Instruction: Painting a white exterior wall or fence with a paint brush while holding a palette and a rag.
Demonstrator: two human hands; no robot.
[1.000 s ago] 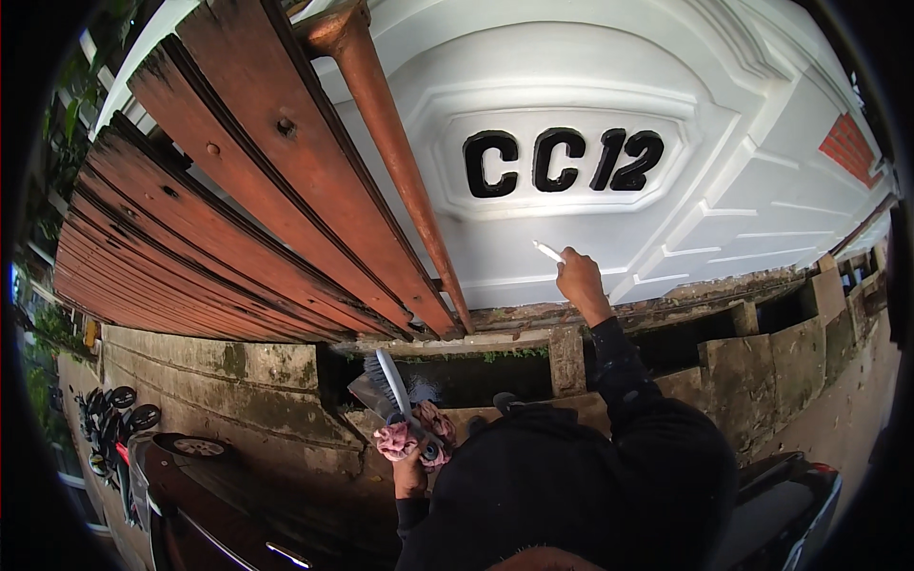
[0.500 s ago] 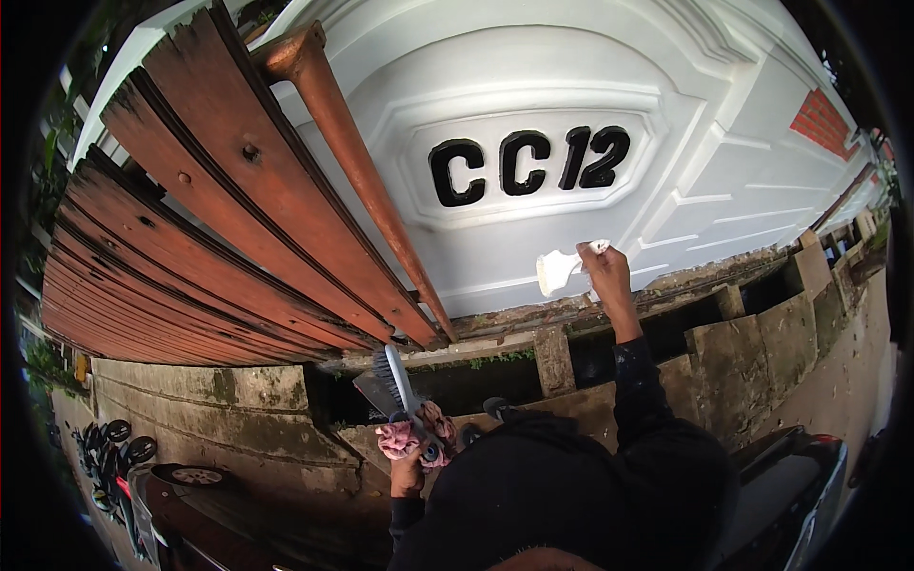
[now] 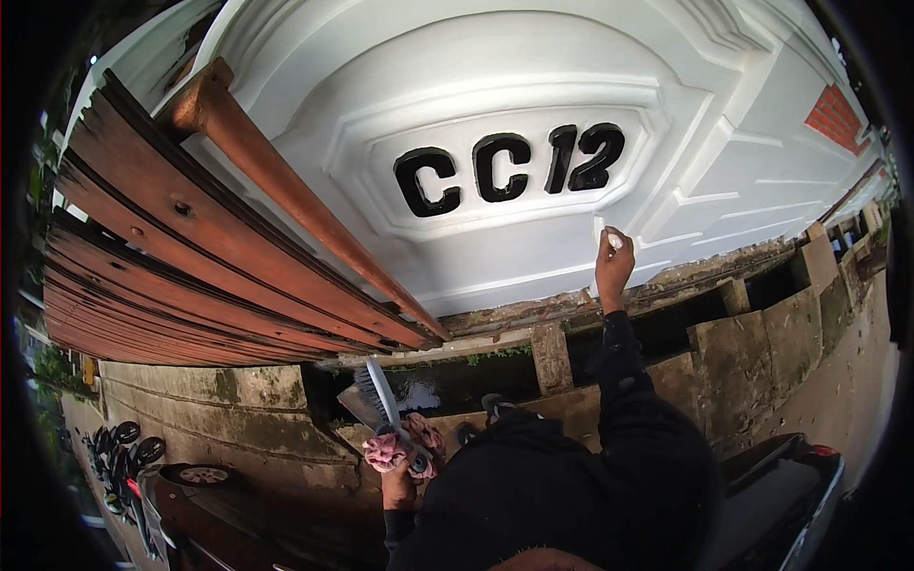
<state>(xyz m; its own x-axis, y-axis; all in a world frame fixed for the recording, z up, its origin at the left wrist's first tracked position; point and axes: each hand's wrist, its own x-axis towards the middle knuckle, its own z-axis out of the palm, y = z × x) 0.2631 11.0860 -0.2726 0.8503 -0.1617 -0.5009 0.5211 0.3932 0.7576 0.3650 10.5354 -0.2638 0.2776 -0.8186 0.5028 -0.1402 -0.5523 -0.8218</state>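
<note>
My right hand is closed round the handle of a white-coated paintbrush. The brush is seen edge-on against the white wall, just below a moulded panel with raised black characters. Low down, my left hand grips several things in one bundle: a grey-handled brush with dark bristles, a flat scraper-like blade beside it, and a crumpled pink cloth wrapped about their lower ends. Much of the left fingers is hidden by the cloth.
A brown slatted gate with a copper-coloured post stands at the left. An open drain with concrete crosspieces runs between me and the wall. Parked vehicles stand behind: a dark car, another car and motorbikes.
My right hand has moved up a little, and the paintbrush has turned from its broad face to its edge. My left hand with its bundle has shifted slightly left and down. The view has shifted too.
</note>
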